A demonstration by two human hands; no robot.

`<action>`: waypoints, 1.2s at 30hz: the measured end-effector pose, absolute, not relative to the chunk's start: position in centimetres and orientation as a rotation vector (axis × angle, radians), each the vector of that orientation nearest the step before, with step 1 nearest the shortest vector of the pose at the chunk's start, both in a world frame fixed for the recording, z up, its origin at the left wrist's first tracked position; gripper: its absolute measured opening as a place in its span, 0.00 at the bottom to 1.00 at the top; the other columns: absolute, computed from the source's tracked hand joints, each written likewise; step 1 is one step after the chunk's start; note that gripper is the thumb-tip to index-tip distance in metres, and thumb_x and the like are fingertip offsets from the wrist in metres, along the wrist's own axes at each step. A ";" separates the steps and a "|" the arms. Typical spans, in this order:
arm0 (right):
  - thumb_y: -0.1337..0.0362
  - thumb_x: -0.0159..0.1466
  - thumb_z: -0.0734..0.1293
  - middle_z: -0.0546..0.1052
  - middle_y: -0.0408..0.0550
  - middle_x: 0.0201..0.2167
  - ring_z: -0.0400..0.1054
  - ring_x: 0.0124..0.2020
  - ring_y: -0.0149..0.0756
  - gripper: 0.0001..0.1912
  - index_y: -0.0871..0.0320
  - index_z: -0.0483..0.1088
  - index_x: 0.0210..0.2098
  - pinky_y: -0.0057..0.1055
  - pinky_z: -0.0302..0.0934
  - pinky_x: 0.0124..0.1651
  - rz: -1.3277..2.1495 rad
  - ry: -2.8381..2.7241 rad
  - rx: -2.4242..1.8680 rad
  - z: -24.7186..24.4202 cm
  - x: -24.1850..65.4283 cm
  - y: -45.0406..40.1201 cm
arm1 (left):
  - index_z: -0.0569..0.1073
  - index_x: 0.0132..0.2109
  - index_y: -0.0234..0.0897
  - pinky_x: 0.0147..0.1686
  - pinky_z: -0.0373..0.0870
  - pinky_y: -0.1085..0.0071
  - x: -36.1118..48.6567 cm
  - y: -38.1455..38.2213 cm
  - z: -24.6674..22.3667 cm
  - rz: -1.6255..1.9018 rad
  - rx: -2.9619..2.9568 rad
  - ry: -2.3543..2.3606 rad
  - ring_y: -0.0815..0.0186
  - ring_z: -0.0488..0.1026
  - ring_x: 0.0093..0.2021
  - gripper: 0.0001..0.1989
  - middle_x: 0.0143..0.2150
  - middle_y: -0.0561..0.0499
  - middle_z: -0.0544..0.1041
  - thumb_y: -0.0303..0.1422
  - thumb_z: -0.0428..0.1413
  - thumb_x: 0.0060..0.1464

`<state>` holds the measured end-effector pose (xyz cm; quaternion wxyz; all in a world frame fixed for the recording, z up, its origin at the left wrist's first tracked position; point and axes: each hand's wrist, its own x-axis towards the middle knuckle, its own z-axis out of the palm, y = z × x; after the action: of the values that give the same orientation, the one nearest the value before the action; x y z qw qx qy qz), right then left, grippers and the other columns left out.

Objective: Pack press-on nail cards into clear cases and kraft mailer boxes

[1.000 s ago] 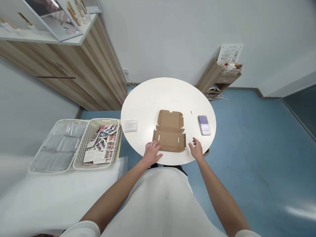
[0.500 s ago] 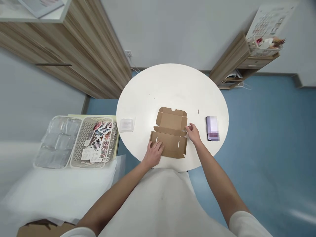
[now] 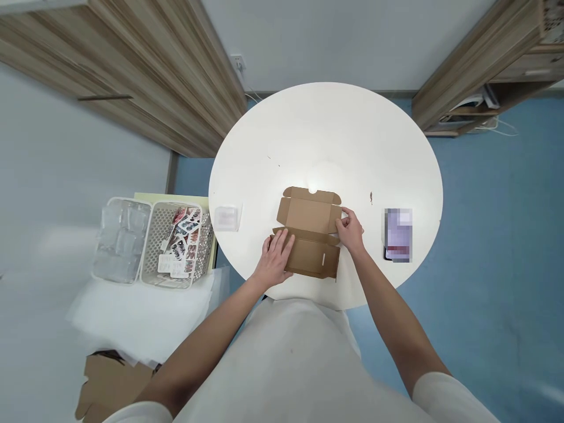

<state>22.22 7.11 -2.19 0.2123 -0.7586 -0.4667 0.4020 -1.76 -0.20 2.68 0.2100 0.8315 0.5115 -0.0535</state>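
Observation:
A brown cardboard box [image 3: 311,214] lies unfolded on the white round table [image 3: 326,135], its lid panel toward the far side. My left hand [image 3: 274,258] grips the near panel at its left, fingers over the inside and thumb by the front edge, covering one slot. The other slot shows at the right of that panel. My right hand [image 3: 350,231] pinches the lid's right side flap between thumb and fingers. Left of the box sits a small clear plastic case [image 3: 227,218].
A pixelated purple item [image 3: 398,234] rests on the table's right. To the left stand a white basket of printed packs [image 3: 178,247] and a basket of clear plastic packages [image 3: 122,241]. More cardboard [image 3: 110,388] lies at lower left. Wooden cabinets [image 3: 167,76] border the wall.
My view has shifted closer over the table. The near panel has tilted up slightly, and my left fingers reach further onto it. My right hand has closed on the lid's side flap.

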 end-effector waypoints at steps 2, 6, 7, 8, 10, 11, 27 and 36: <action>0.60 0.55 0.57 0.69 0.37 0.22 0.64 0.29 0.32 0.23 0.54 0.59 0.51 0.38 0.50 0.46 1.147 -1.306 -2.078 -1.9 22.2 7.0 | 0.40 0.63 0.32 0.57 0.35 0.51 -1.7 0.0 2.7 -0.143 2.330 1.437 0.47 0.35 0.64 0.48 0.65 0.36 0.41 0.40 0.57 0.41; 0.60 0.54 0.57 0.69 0.37 0.21 0.64 0.28 0.33 0.24 0.54 0.59 0.52 0.35 0.54 0.41 1.174 -1.323 -2.039 -1.4 21.6 5.8 | 0.39 0.63 0.31 0.58 0.32 0.51 -1.8 -0.3 2.4 -0.210 2.380 1.437 0.49 0.33 0.64 0.48 0.65 0.38 0.41 0.37 0.56 0.40; 0.60 0.54 0.57 0.69 0.37 0.21 0.64 0.28 0.32 0.24 0.54 0.59 0.51 0.34 0.55 0.41 1.172 -1.329 -2.040 -1.3 21.4 5.4 | 0.39 0.63 0.31 0.58 0.32 0.51 -1.9 -0.4 2.2 -0.232 2.391 1.434 0.50 0.33 0.64 0.49 0.65 0.39 0.41 0.37 0.57 0.39; 0.60 0.54 0.58 0.69 0.37 0.21 0.64 0.28 0.32 0.24 0.54 0.60 0.51 0.34 0.55 0.40 1.166 -1.336 -2.044 -1.2 21.2 4.9 | 0.39 0.63 0.31 0.58 0.31 0.50 -2.0 -0.6 2.1 -0.252 2.398 1.430 0.50 0.33 0.64 0.49 0.65 0.39 0.41 0.36 0.57 0.38; 0.60 0.54 0.58 0.69 0.37 0.21 0.65 0.28 0.32 0.24 0.54 0.60 0.51 0.34 0.56 0.40 1.152 -1.351 -2.056 -1.2 20.9 4.0 | 0.40 0.63 0.32 0.58 0.32 0.50 -2.3 -0.9 1.8 -0.276 2.405 1.421 0.49 0.33 0.64 0.50 0.65 0.39 0.43 0.36 0.58 0.37; 0.60 0.54 0.58 0.69 0.37 0.21 0.65 0.28 0.32 0.24 0.54 0.60 0.51 0.33 0.56 0.40 1.148 -1.361 -2.061 -1.1 20.8 3.5 | 0.41 0.63 0.33 0.58 0.32 0.50 -2.4 -1.2 1.7 -0.274 2.408 1.419 0.49 0.34 0.64 0.50 0.65 0.39 0.44 0.36 0.58 0.37; 0.49 0.42 0.69 0.39 0.54 0.64 0.29 0.64 0.48 0.59 0.58 0.32 0.62 0.48 0.29 0.59 0.592 -2.621 -1.938 0.3 14.9 -7.3 | 0.55 0.59 0.36 0.57 0.35 0.49 -4.0 -4.1 1.0 0.008 2.563 1.336 0.48 0.48 0.61 0.43 0.56 0.37 0.61 0.33 0.60 0.32; 0.55 0.41 0.71 0.39 0.54 0.64 0.27 0.64 0.47 0.60 0.55 0.30 0.62 0.49 0.32 0.58 0.589 -2.533 -2.073 -0.8 14.1 -7.3 | 0.40 0.62 0.32 0.50 0.55 0.59 -10.8 -7.5 -1.0 0.082 2.047 1.823 0.52 0.55 0.58 0.45 0.58 0.34 0.57 0.35 0.56 0.41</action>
<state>14.08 -7.28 -0.81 -0.0919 -0.6207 -0.7584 0.1764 -10.83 -7.46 -1.05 0.1981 0.7317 0.6516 0.0294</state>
